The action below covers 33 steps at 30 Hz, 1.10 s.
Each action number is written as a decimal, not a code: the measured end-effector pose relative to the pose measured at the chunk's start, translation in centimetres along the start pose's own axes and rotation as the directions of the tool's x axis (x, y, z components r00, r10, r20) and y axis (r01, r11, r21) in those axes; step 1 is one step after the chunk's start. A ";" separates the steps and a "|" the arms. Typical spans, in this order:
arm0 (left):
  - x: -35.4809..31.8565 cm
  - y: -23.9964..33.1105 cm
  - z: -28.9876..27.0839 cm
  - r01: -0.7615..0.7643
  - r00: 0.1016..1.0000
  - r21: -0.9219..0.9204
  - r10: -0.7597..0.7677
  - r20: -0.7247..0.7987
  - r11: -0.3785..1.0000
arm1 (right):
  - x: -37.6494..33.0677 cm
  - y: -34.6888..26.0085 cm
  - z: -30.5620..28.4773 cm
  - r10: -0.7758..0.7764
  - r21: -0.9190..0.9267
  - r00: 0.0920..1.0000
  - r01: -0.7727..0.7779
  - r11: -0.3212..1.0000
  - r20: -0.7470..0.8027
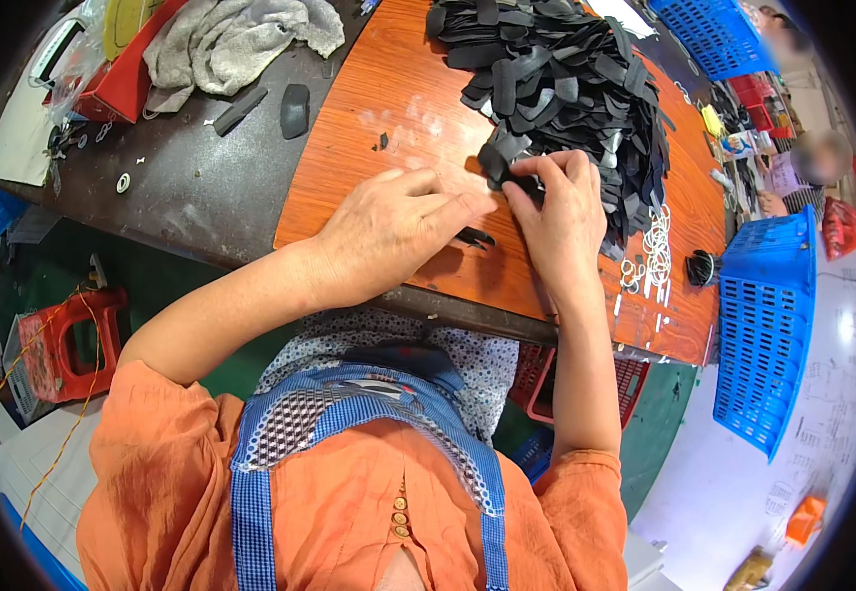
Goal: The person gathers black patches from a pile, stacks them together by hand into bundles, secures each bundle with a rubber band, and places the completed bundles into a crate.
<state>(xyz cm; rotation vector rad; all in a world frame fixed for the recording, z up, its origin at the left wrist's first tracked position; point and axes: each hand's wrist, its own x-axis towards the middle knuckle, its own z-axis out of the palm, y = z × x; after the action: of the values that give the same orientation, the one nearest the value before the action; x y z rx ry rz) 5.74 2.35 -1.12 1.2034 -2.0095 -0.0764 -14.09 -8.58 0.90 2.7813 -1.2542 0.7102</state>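
Observation:
My right hand [561,207] pinches a short black fabric strip [495,163] between thumb and fingers, just in front of a big heap of similar black strips [556,79] on the orange wooden board [349,182]. My left hand [388,231] is closed beside it, thumb stretched toward the right hand and fingers curled under. A small dark piece [475,237] shows below the left thumb; whether the left fingers grip it is hidden. To the right of my right wrist lies a bunch of white elastic loops [656,241].
Grey cloth [241,39] and a red bin [132,74] occupy the table's far left, near two loose black pieces [295,110]. Blue baskets [764,325] stand at the right. A red stool [73,340] is on the floor at left. Another person [812,172] sits at far right.

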 end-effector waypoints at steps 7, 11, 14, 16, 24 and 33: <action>0.8 0.3 0.7 -0.083 0.994 0.066 0.087 -0.072 0.994 | -1.5 -1.8 0.0 -0.042 0.095 0.997 0.049 0.994 -0.071; 1.0 -0.1 0.6 -0.042 0.997 0.129 0.033 0.073 0.991 | -2.1 -2.7 -0.1 -0.057 0.290 0.998 0.045 0.956 0.034; 0.9 -0.2 0.2 -0.029 0.991 0.138 0.010 0.136 0.990 | -1.0 -1.8 0.1 0.150 0.465 0.986 -0.169 0.869 0.078; 0.5 -0.2 0.3 -0.032 0.993 0.110 0.020 0.114 0.993 | 0.6 -1.2 0.6 0.081 0.233 0.997 -0.083 0.969 0.020; -1.1 -0.5 -1.5 0.013 0.990 0.142 -0.033 0.140 0.990 | -0.1 -1.8 1.1 0.158 0.272 0.987 -0.159 0.949 0.026; -1.3 -0.6 -2.3 0.015 0.990 0.114 -0.031 0.138 0.993 | -1.9 -3.0 -1.9 0.106 0.335 0.969 -0.179 0.925 0.223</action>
<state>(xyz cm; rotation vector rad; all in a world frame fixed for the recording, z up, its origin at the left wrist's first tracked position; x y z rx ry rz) 7.99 3.76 -0.55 1.3244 -2.1459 -0.0605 -13.83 -4.78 2.37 3.1434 -1.5163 0.7442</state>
